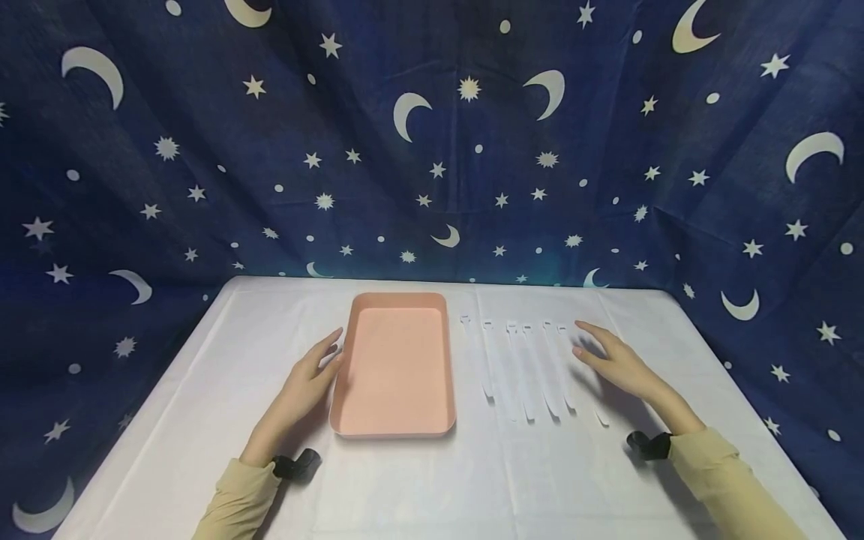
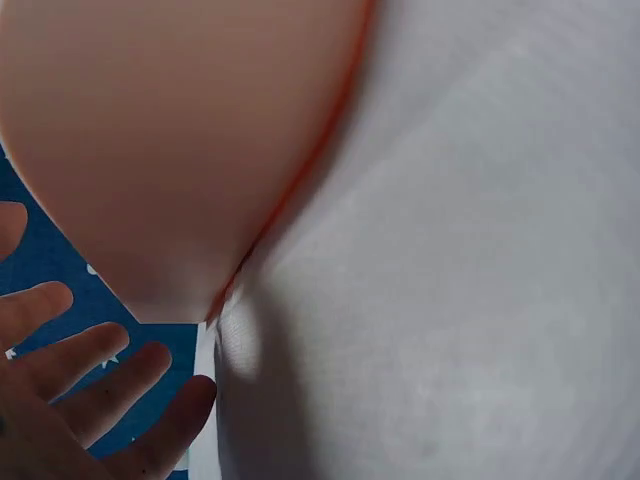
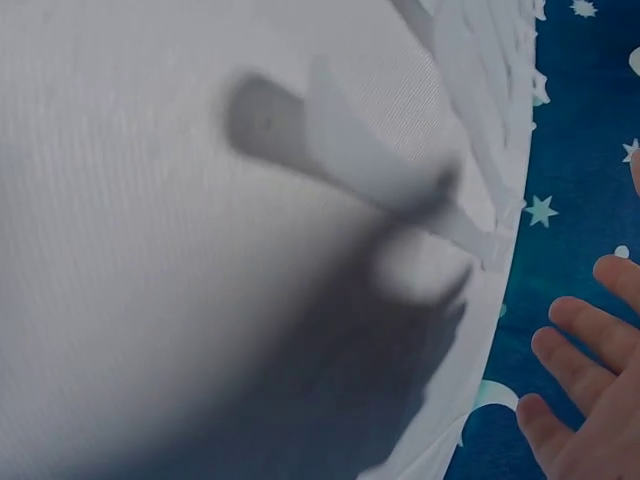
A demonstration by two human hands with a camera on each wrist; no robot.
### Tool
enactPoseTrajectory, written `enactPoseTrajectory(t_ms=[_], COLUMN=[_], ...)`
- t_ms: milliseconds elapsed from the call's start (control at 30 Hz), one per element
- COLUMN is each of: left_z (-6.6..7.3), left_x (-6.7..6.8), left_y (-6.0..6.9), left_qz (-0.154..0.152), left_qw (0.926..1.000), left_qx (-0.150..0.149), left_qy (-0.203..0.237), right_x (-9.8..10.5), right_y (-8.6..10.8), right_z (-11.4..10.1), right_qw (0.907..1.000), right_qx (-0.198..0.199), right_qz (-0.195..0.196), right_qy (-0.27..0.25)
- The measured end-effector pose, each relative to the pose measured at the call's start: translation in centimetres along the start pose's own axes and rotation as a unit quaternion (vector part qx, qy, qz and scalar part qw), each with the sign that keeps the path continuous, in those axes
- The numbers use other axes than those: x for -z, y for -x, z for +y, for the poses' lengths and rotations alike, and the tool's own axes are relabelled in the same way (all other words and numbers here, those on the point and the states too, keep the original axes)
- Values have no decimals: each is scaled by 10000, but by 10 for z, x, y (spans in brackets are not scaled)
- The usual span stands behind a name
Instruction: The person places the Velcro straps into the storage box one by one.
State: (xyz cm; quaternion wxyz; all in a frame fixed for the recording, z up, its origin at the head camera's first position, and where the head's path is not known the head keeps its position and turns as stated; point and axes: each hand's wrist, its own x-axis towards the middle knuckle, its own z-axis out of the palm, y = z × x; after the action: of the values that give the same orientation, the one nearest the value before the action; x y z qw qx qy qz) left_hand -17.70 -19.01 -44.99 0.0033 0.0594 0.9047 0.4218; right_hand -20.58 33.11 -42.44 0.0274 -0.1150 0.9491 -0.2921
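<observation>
Work seems barely begun; thin white strips [image 1: 538, 367] are laid in a row on the white-clothed desk [image 1: 418, 487], beside the shallow pink rectangular tray [image 1: 397, 367], none placed inside; left hand [image 1: 305, 386] by tray, right hand [image 1: 619, 369] by strips, fingers loosely extended, nothing grasped.

The raised wall of the pink tray [image 1: 394, 367] stands close beside the left hand [image 1: 307, 386], barring a low rightward pass; a narrow gap parts it from the white strips [image 1: 520, 371], low enough for the right hand [image 1: 617, 366] to cross above

Dim wrist views, soft-edged shadows [image 3: 340, 350]
</observation>
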Motion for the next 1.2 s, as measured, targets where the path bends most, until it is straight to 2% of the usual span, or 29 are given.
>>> enactPoseTrajectory(t_ms=[267,467,933,1200], left_z=[-5,-9,-14,-14], left_x=[-3,-4,-7,-6], left_y=[-1,-1,-2,-2], left_qz=[-144,-205,-291,-321], left_qw=[9982,9963,9955,9943], left_qx=[-122,-144,-8,-45], left_qy=[566,820,901,1018], right_x=[4,6,5,1], right_y=[-7,-12,-31,-45], right_z=[6,10,20,26], right_qw=[9998,9994,9987,9984], right_qx=[4,-51,4,120], right_qz=[-168,-232,-268,-190], right_qy=[-134,-254,-443,-511])
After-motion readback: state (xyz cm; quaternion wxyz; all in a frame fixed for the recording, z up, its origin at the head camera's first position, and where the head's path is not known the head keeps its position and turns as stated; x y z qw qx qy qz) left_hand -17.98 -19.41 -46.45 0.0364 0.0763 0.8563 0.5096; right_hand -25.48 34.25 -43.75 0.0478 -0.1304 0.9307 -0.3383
